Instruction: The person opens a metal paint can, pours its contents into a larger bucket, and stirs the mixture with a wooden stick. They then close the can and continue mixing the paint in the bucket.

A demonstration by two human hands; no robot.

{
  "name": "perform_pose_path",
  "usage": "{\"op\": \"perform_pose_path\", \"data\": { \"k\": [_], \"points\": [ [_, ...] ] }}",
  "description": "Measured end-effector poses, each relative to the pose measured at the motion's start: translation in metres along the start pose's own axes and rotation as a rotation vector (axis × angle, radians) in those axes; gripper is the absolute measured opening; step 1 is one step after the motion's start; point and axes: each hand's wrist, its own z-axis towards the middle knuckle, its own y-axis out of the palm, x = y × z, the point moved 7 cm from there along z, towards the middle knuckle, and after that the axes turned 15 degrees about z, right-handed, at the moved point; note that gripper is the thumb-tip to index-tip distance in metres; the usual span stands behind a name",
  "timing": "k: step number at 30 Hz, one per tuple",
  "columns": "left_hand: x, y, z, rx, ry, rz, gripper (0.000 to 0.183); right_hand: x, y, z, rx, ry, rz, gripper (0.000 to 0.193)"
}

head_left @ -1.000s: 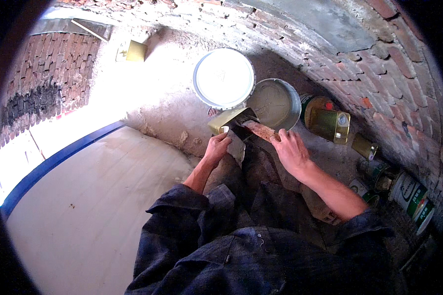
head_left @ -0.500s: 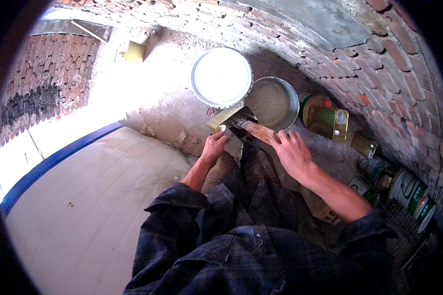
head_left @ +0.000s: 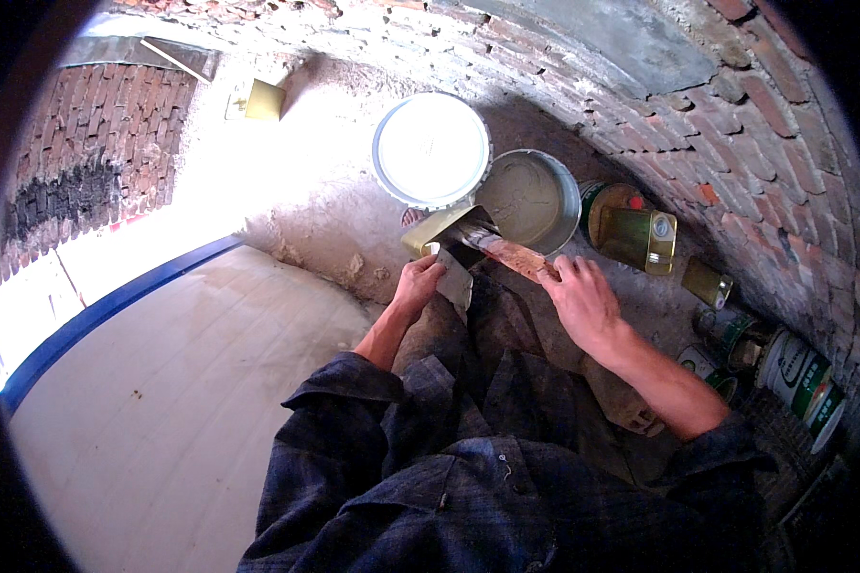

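My left hand (head_left: 418, 286) is closed on the near edge of a cut-open gold-coloured metal tin (head_left: 424, 232), held tilted in front of my knees. A bent flap (head_left: 456, 285) of the tin hangs beside my fingers. My right hand (head_left: 585, 302) grips the end of a flat wooden stick (head_left: 521, 259). Its far end, smeared greyish-white, reaches into the tin's mouth; the tip is hidden inside. Just beyond the tin stands an open metal bucket (head_left: 573, 222) with a greyish-tan mass in it.
A large bucket with a bright white top (head_left: 432, 150) stands beside the open one. Gold tins (head_left: 642, 239) and several green-and-white cans (head_left: 795, 368) line the brick wall (head_left: 640, 124) at right. A pale, blue-edged surface (head_left: 191, 382) lies left. Another gold tin (head_left: 263, 99) sits far left.
My right hand has shifted a little to the right and nearer, drawing the stick slightly out of the tin. My left hand and the tin stay nearly still.
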Motion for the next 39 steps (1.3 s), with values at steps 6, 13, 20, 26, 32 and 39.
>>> {"op": "perform_pose_path", "data": {
  "k": [6,13,20,26,32,39],
  "points": [
    [0.001,0.000,0.000,-0.002,-0.003,-0.022,0.035,0.001,-0.005,-0.001,-0.004,-0.006,0.028,0.029],
    [0.009,0.001,-0.004,-0.001,-0.021,0.033,0.034,0.003,-0.005,-0.001,-0.018,0.003,0.049,0.032],
    [0.009,0.000,-0.004,-0.002,0.003,0.025,0.032,0.003,-0.006,0.000,-0.016,0.017,0.069,0.024],
    [0.013,0.000,-0.007,-0.024,-0.008,-0.016,0.030,0.008,-0.008,0.002,-0.007,0.035,0.128,0.023],
    [0.011,0.001,-0.003,-0.015,-0.002,-0.012,0.027,0.011,-0.008,0.003,-0.015,0.056,0.144,0.020],
    [0.027,0.003,-0.010,-0.010,-0.008,-0.020,0.027,0.020,-0.011,0.000,-0.052,0.129,0.205,0.015]
  ]
}}
